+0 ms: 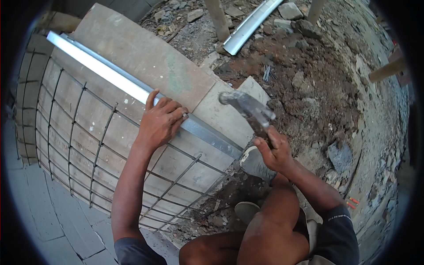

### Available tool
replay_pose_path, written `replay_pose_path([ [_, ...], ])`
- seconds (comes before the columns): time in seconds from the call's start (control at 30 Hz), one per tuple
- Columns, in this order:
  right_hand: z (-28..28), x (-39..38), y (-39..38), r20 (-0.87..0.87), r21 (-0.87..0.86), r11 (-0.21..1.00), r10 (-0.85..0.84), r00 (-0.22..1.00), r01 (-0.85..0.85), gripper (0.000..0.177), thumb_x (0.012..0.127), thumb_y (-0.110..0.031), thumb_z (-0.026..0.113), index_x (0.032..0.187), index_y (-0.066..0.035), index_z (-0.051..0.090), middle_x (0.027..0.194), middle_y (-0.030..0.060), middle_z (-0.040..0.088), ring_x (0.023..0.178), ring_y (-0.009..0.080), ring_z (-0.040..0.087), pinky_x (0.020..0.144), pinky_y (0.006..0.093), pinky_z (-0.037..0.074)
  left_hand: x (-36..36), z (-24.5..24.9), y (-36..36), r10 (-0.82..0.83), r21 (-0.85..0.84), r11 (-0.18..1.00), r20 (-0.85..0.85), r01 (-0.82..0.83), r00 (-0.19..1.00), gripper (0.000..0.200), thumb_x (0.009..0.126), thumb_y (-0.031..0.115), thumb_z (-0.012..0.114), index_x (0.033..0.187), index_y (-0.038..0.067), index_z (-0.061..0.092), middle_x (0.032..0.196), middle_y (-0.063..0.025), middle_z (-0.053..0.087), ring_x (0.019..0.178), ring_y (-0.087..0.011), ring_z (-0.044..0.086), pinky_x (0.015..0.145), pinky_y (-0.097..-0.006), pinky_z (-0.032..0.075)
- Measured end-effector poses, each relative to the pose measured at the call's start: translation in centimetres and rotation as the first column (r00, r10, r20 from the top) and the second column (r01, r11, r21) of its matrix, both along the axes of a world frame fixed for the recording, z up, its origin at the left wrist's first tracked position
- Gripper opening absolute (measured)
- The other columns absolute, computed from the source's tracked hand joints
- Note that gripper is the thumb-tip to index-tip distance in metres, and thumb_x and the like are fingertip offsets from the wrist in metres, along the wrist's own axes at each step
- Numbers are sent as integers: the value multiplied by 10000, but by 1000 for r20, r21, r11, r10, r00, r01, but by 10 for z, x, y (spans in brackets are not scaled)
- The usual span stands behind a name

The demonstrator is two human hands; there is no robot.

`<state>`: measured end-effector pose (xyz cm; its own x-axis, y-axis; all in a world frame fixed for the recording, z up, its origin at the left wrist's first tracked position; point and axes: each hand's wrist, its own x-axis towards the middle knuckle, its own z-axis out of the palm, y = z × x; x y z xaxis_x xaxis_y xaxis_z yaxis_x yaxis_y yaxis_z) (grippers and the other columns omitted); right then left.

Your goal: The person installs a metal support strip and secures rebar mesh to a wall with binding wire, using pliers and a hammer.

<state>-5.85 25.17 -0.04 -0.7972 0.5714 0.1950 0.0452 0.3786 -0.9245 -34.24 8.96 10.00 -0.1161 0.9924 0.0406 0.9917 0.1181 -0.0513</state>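
I've got the wooden board (145, 53) filling the left, flat on the rubble ground (318, 88), with wire mesh (88, 145) over its near part. The metal strip (110, 75) lies across the board, long axis running far left to near right. The hammer (247, 108) is up and blurred, head pointing far left, handle in the right hand (274, 152), fingers wrapped round it. The left hand (161, 121) is on the strip, fingers bunched together; whether they pinch a nail, I can't tell. Open dirt lies right of the board's edge.

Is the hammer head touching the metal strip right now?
No, the hammer is raised in the right hand, its head clear of the metal strip under the left hand.
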Motion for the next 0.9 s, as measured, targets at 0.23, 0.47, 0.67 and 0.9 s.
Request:
replay_pose_path([
  [0.23, -6, -25, -14, -165, 101, 985, 159, 974, -143, 355, 967, -222, 601, 1208, 29, 534, 767, 212, 638, 640, 384, 647, 572, 408, 492, 1, -1, 0, 12, 24, 1000, -19, -12, 1000, 161, 839, 181, 685, 998, 162, 685, 989, 11, 649, 1045, -195, 584, 1147, -504, 230],
  [0.47, 12, -30, -18, -211, 260, 948, 241, 947, -183, 371, 964, -161, 564, 1271, 47, 540, 983, 244, 677, 754, 353, 704, 616, 391, 552, -4, -4, -4, 5, 25, 1000, 14, -5, 1000, 161, 812, 196, 699, 970, 168, 688, 921, 6, 599, 1038, -176, 577, 1169, -515, 215],
  [0.67, 0, -37, -25, -380, 273, 944, 282, 881, -184, 304, 951, -118, 542, 1197, 58, 575, 1096, 230, 665, 839, 344, 722, 681, 380, 592, -4, -4, -5, 10, 13, 1000, -28, -10, 1000, 144, 880, 266, 651, 994, 194, 701, 909, 7, 626, 1048, -175, 588, 1165, -515, 242],
  [0.9, -12, -46, -25, -81, 273, 931, 272, 959, -241, 346, 903, -105, 607, 1223, 18, 563, 915, 214, 676, 710, 367, 681, 588, 412, 544, -5, -5, -5, 27, -32, 999, -26, -28, 999, 221, 817, 202, 693, 1038, 183, 694, 946, -3, 601, 1087, -176, 562, 1184, -524, 187],
])
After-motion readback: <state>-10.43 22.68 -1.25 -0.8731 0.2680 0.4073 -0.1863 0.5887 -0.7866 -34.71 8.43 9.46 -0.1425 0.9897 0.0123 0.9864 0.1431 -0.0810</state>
